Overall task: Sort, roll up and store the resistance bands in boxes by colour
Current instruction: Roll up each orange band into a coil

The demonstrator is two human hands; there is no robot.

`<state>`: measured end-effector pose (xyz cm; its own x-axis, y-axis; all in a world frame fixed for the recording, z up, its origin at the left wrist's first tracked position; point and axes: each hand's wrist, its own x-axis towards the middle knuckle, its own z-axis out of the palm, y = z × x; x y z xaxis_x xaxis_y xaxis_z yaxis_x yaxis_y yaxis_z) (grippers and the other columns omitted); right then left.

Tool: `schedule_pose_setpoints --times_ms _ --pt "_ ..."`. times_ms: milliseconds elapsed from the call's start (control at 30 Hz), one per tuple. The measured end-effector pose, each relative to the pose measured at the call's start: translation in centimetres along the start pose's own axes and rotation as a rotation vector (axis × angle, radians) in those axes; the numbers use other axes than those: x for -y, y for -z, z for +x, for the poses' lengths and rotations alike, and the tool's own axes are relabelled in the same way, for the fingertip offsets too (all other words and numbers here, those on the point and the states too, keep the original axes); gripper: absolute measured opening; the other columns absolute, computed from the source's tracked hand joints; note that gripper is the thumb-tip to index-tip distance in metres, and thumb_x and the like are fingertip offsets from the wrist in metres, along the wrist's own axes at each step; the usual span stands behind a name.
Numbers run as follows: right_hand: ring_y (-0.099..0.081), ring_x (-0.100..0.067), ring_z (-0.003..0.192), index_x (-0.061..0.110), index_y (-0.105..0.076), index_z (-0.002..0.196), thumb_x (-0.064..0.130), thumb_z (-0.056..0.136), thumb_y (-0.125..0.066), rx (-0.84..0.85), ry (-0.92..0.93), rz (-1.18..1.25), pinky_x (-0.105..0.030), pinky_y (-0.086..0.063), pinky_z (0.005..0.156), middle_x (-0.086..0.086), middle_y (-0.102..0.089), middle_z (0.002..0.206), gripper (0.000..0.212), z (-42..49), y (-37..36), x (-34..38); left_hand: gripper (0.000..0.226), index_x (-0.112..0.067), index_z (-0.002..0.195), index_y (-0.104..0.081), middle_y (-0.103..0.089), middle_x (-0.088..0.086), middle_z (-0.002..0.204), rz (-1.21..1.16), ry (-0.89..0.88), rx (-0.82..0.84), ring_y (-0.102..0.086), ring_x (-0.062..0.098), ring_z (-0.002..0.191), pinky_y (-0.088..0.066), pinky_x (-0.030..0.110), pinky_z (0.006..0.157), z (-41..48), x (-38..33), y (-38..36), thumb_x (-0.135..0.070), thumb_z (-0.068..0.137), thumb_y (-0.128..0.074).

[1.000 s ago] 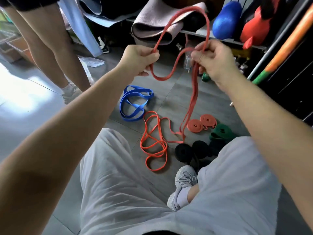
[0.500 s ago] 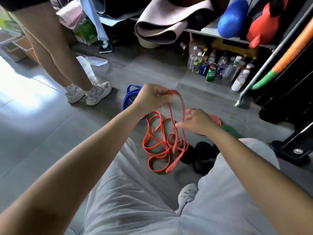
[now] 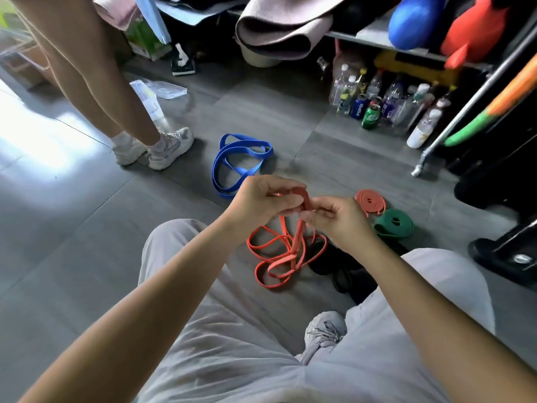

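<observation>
Both hands meet above the floor (image 3: 87, 228), just in front of the person's knees, and each has its fingers curled around the same end of the loose orange band (image 3: 291, 255). The left hand (image 3: 261, 199) pinches the doubled-over end between thumb and fingertips, and the right hand (image 3: 337, 219), touching it from the other side, pinches the same fold with its fingers tucked in. From the hands the band hangs straight down, and the rest of it lies in tangled loops on the tiles right beneath them. A blue band (image 3: 232, 158) lies unrolled on the floor beyond the left hand. Past the right hand sit a rolled orange band (image 3: 370, 200) and, just beside it, a rolled green band (image 3: 393, 223). Rolled black bands (image 3: 343, 269) lie under the right wrist, touching the orange loops. A second person's legs (image 3: 87, 82) stand at the far left.
</observation>
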<state>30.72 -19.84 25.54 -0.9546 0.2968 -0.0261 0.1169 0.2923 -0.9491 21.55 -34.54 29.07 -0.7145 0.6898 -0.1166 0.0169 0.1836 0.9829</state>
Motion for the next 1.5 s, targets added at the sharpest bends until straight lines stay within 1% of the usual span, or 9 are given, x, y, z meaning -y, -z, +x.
schedule_pose_setpoints --times_ms 167,367,567,733,900,1033,1233,1400,1500 --pt "-0.058 -0.016 0.059 0.049 -0.068 0.081 0.029 0.076 -0.071 0.039 0.023 -0.159 -0.039 -0.050 0.065 -0.008 -0.068 0.070 0.022 -0.6 0.5 0.1 0.027 -0.011 0.103 -0.065 -0.067 0.013 0.087 -0.156 0.037 -0.025 -0.069 0.016 0.072 -0.057 0.029 0.075 -1.3 1.0 0.1 0.007 0.084 -0.061" --pt "-0.046 0.003 0.059 0.016 -0.072 0.094 0.024 0.086 -0.064 0.104 0.145 -0.499 -0.011 -0.033 0.059 0.012 -0.045 0.064 0.014 -1.5 0.8 -0.1 0.019 -0.014 0.099 -0.073 -0.062 0.005 0.103 0.907 -0.259 -0.041 -0.061 0.020 0.092 -0.048 0.029 0.084 -1.7 2.2 -0.4 -0.017 0.080 -0.072" --pt "-0.056 -0.032 0.079 0.008 -0.069 0.088 0.031 0.083 -0.046 0.270 0.228 -0.742 -0.040 -0.045 0.067 -0.012 -0.056 0.079 0.033 -1.8 -0.3 -0.3 0.030 -0.016 0.099 -0.063 -0.064 0.003 0.093 1.232 -0.036 0.159 -0.060 0.026 0.088 -0.049 0.037 0.074 -2.1 1.5 -1.9 -0.042 0.086 -0.059" --pt "-0.058 -0.024 0.080 0.010 -0.066 0.097 0.020 0.084 -0.064 0.226 0.210 -0.653 -0.032 -0.042 0.070 -0.004 -0.061 0.087 0.017 -2.0 0.0 0.1 0.023 -0.018 0.091 -0.067 -0.065 0.001 0.083 1.061 -0.053 0.140 -0.057 0.023 0.079 -0.042 0.031 0.066 -2.2 1.9 -1.7 -0.040 0.084 -0.063" --pt "-0.054 -0.020 0.067 0.028 -0.060 0.089 0.016 0.076 -0.075 0.079 0.026 -0.215 -0.032 -0.048 0.071 0.005 -0.062 0.080 0.023 -2.6 1.1 -0.5 0.011 -0.019 0.087 -0.075 -0.065 0.000 0.067 0.629 -0.058 0.046 -0.054 0.016 0.060 -0.043 0.027 0.062 -2.8 2.8 -1.3 -0.027 0.081 -0.072" --pt "-0.040 -0.003 0.050 0.034 -0.070 0.088 0.014 0.075 -0.077 0.039 0.018 -0.138 -0.014 -0.032 0.053 0.000 -0.056 0.061 0.024 -3.6 0.8 -1.7 0.013 -0.026 0.085 -0.074 -0.071 0.012 0.080 0.229 -0.054 -0.044 -0.066 0.036 0.078 -0.053 0.047 0.078 -3.2 3.4 -1.3 -0.030 0.073 -0.074" --pt "-0.066 0.000 0.073 0.029 -0.071 0.086 0.002 0.075 -0.070 -0.004 0.077 0.221 -0.016 -0.051 0.074 0.014 -0.072 0.076 0.029 -4.5 -0.3 -1.3 0.013 -0.017 0.091 -0.076 -0.071 0.006 0.073 -0.255 0.066 -0.018 -0.057 0.027 0.072 -0.042 0.031 0.062 -4.2 3.4 -2.3 -0.015 0.081 -0.069" --pt "-0.065 0.000 0.071 0.026 -0.069 0.086 -0.004 0.077 -0.068 -0.049 0.099 0.225 -0.015 -0.051 0.073 0.015 -0.072 0.074 0.032 -4.7 -0.5 -1.3 0.019 -0.018 0.094 -0.076 -0.067 0.014 0.079 -0.400 0.150 0.015 -0.051 0.032 0.081 -0.034 0.047 0.077 -4.6 4.3 -2.7 -0.026 0.077 -0.071" --pt "-0.067 -0.007 0.072 0.028 -0.071 0.088 0.010 0.076 -0.072 -0.059 0.105 0.101 -0.021 -0.053 0.073 0.008 -0.073 0.076 0.022 -4.7 -0.5 -1.6 0.014 -0.015 0.097 -0.072 -0.068 0.011 0.077 -0.295 0.147 -0.028 -0.059 0.027 0.071 -0.045 0.034 0.068 -4.7 4.1 -2.9 -0.014 0.085 -0.066"
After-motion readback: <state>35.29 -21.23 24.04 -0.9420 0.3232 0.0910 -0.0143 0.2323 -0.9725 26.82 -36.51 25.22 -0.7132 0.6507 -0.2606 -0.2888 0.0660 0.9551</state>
